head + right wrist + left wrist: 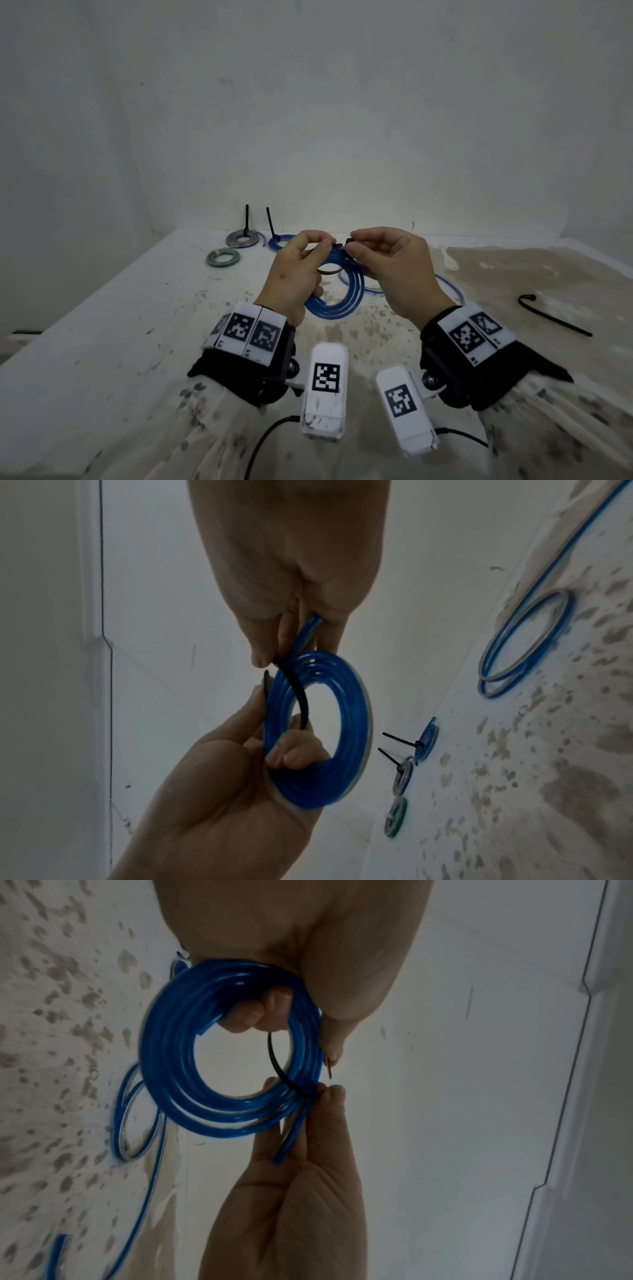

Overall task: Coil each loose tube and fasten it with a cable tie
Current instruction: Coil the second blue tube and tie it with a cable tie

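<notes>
Blue coil [337, 289] held up over the desk [102, 325] centre, black tie [297, 693] looped through it. Our left hand [296, 270] grips the coil with fingers curled through the opening and pinches the tie's tail; right hand [390, 270] pinches the tie's head and the tube's free end. Judgement: keep turns stacked flat, feed tail squarely into head, then cinch. Three tied coils [241, 238] lie far left; loose tube [527, 645] and spare tie [553, 317] lie right.
</notes>
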